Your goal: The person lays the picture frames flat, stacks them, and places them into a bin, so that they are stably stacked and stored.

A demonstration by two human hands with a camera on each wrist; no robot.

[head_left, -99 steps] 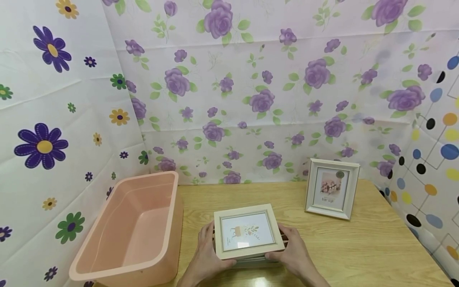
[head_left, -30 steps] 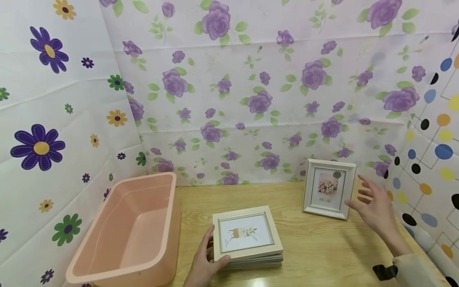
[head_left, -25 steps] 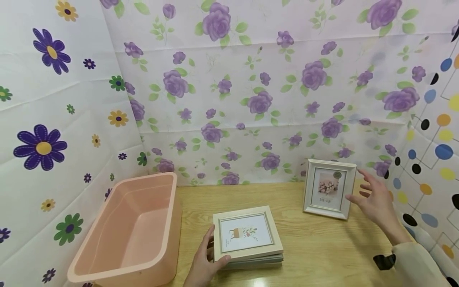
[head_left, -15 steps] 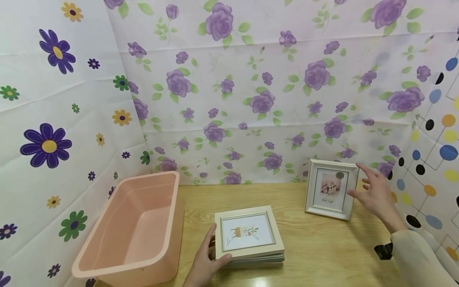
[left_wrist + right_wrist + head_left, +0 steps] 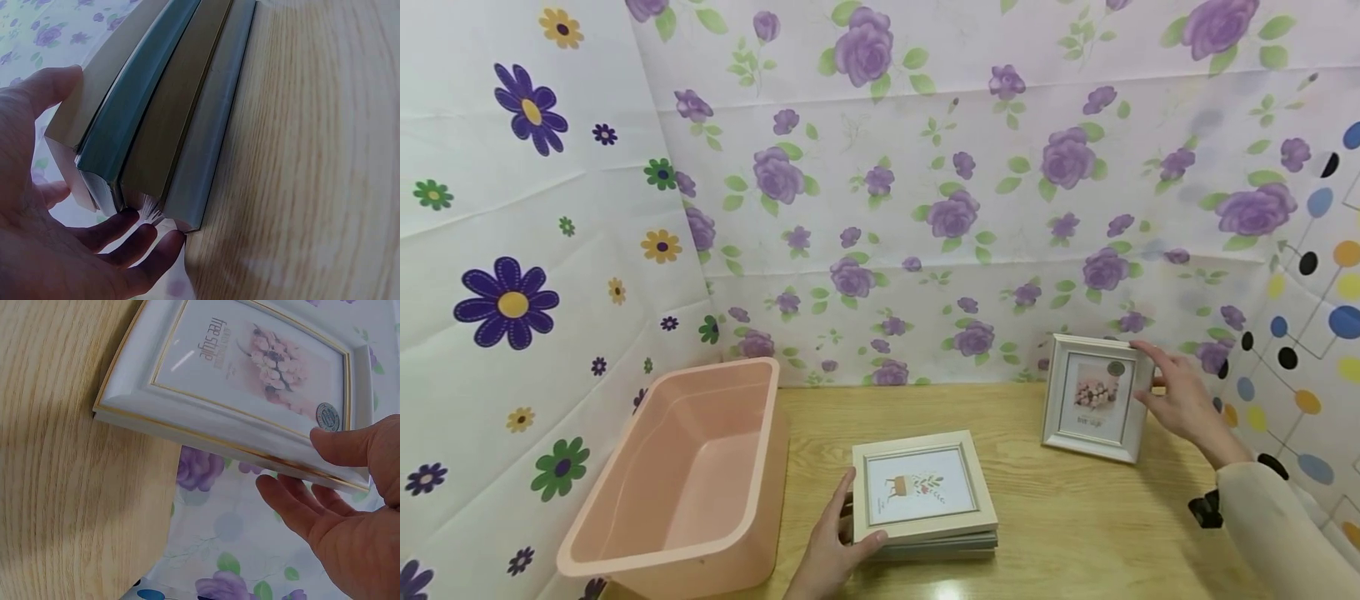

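A white picture frame [image 5: 1093, 398], showing pink flowers, stands tilted back at the table's rear right. My right hand [image 5: 1183, 404] grips its right edge, thumb [image 5: 340, 447] over the front and the other fingers along the side and behind it. At the front middle lies a stack of several picture frames, a cream picture frame [image 5: 985, 500] with a deer-like drawing on top. My left hand [image 5: 831, 546] touches the stack's left end with relaxed fingertips; its thumb rests at the top frame's front edge. A teal picture frame [image 5: 134, 106] shows beneath the top one.
A pink plastic tub [image 5: 767, 467] stands left of the stack on the wooden table [image 5: 1037, 533]. Flower-patterned cloth [image 5: 910, 167] covers the wall behind and the left side. Dotted cloth [image 5: 1326, 375] hangs at the right.
My right hand has left the stack and moved right to the standing picture frame, closing on its edge in the last half second. My left hand stays at the stack.
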